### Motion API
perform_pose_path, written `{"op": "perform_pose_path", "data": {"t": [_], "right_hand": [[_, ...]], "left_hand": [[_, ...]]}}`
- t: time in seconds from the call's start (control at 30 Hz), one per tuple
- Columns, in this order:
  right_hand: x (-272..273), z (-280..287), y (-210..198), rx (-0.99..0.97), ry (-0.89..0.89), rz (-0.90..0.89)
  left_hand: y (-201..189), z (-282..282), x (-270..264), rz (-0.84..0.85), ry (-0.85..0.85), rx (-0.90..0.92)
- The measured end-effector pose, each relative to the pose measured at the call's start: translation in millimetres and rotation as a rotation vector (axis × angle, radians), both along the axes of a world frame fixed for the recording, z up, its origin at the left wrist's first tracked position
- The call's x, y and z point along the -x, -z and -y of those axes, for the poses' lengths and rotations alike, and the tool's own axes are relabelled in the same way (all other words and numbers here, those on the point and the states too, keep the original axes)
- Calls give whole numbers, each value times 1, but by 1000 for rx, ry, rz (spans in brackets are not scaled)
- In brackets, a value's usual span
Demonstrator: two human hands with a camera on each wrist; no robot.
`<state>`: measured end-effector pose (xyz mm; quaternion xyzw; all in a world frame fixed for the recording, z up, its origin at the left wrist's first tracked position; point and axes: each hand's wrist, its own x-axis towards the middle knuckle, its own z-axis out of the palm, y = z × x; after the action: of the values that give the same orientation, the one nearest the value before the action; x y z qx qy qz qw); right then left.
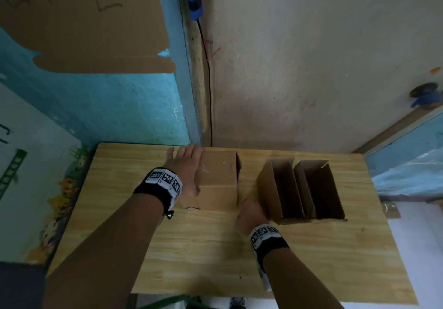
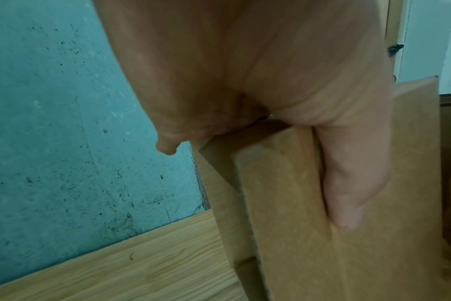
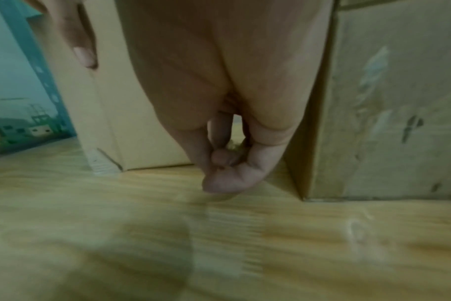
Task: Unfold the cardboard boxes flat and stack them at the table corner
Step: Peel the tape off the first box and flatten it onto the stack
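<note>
Three brown cardboard boxes stand on the wooden table (image 1: 191, 248). The left box (image 1: 218, 172) is still closed on top. My left hand (image 1: 187, 164) holds its left edge, with the thumb (image 2: 348, 183) laid along one face of this box (image 2: 296, 234) and the fingers hidden round the other side. My right hand (image 1: 251, 212) hangs low between the left box (image 3: 131, 101) and the middle box (image 1: 278, 188). Its fingers (image 3: 219, 158) curl loosely toward the thumb and hold nothing. The middle box's side wall (image 3: 386, 101) is just to the hand's right. The right box (image 1: 321, 188) stands open against the middle one.
The table's back edge meets a blue wall (image 1: 119, 107) on the left and a pale wall (image 1: 311, 69) on the right. A black cable (image 1: 209, 93) runs down the wall corner. A flat cardboard sheet (image 1: 84, 21) hangs on the wall above.
</note>
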<state>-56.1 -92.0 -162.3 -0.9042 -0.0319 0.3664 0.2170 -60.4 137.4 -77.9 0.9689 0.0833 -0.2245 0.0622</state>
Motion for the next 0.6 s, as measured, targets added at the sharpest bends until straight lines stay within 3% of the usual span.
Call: {"op": "perform_pose_path", "data": {"t": [0.07, 0.1, 0.33, 0.5, 0.6], "right_hand": [[-12, 0, -4, -28, 70, -20], [-15, -1, -8, 4, -45, -12], [-13, -5, -14, -48, -134, 77], [-12, -3, -16, -113, -51, 15], [-11, 0, -22, -210, 32, 34]], "left_hand": [[0, 0, -1, 4, -1, 1], [0, 0, -1, 4, -4, 1], [-6, -6, 1, -7, 11, -9], [-6, -17, 8, 16, 32, -6], [-8, -28, 14, 34, -19, 140]]}}
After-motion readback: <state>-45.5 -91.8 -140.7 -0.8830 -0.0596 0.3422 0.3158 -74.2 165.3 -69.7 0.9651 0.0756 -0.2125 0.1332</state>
